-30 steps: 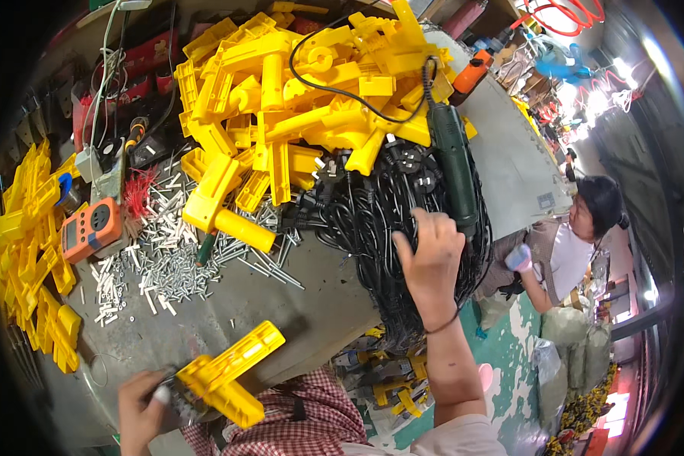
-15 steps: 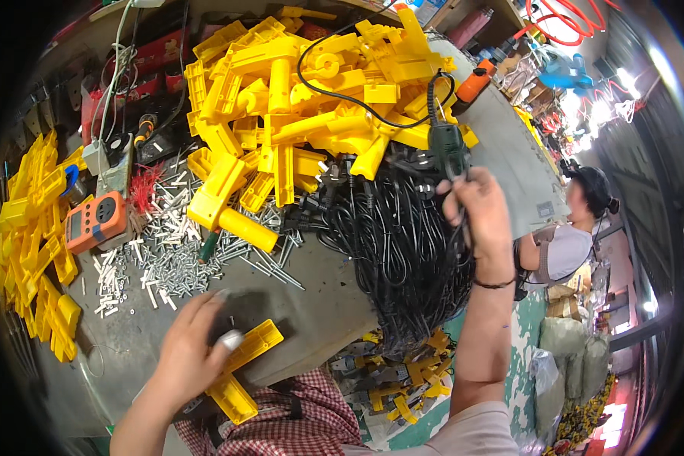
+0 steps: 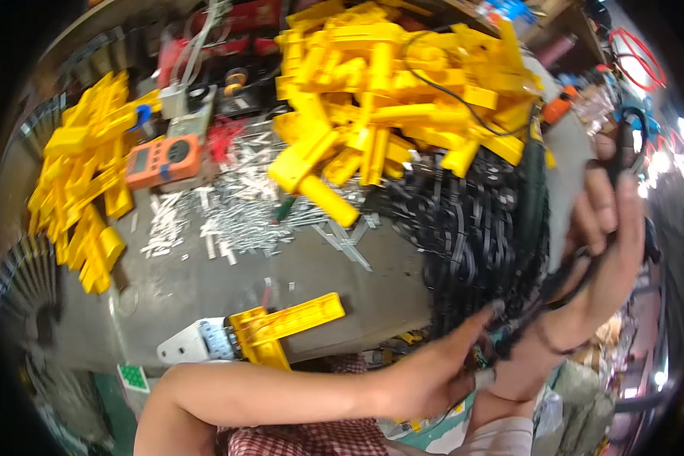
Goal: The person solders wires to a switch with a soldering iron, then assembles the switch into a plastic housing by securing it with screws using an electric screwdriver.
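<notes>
My right hand (image 3: pixel 604 228) is raised at the right edge of the bench, fingers curled around a black cable (image 3: pixel 577 270) that hangs down toward its wrist. My left forearm crosses low in front of me. My left hand (image 3: pixel 433 376) reaches the black cable pile (image 3: pixel 471 228) just beside the right wrist, index finger stretched out onto the cables. Whether it pinches a cable is hidden. A yellow plastic part (image 3: pixel 285 323) with a metal bracket (image 3: pixel 194 346) lies alone at the bench's front edge, left of my left hand.
A big heap of yellow plastic parts (image 3: pixel 387 83) fills the back of the bench, with another stack (image 3: pixel 83 175) at the left. An orange meter (image 3: pixel 163 159), scattered metal pins (image 3: pixel 235 213) and a dark green power tool (image 3: pixel 536 190) on the cables lie between.
My left hand let go of the yellow part with the bracket and swung right to the cables. My right hand lifted off the cable pile and rose to the right with a cable.
</notes>
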Available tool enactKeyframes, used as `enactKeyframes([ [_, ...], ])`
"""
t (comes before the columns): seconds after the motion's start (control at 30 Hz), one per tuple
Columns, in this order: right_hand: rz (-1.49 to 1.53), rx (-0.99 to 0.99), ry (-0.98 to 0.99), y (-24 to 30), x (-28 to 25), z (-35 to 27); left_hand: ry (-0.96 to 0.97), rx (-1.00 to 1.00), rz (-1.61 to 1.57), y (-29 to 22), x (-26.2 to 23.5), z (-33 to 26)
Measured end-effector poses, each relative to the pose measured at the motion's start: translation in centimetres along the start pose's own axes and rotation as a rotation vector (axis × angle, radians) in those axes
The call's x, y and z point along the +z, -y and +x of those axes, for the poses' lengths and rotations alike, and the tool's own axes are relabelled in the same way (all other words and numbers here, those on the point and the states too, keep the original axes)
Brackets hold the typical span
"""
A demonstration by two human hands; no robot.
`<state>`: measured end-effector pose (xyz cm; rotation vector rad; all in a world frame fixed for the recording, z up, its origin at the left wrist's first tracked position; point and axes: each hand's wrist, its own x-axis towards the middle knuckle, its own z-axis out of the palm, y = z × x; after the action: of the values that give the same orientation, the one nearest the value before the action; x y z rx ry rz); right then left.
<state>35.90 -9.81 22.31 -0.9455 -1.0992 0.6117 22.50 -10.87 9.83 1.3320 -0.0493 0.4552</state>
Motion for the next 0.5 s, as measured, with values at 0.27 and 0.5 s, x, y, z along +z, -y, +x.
enactKeyframes([
  [0.27,-1.906,-0.454,-0.248,-8.9,-5.1,-1.3,-0.171,-0.221,0.928,-1.4,-7.1,-9.8],
  [0.5,-0.772,0.2,0.586,-16.5,3.4,-8.3,-0.611,-0.231,1.376,-0.7,-14.3,-12.2],
])
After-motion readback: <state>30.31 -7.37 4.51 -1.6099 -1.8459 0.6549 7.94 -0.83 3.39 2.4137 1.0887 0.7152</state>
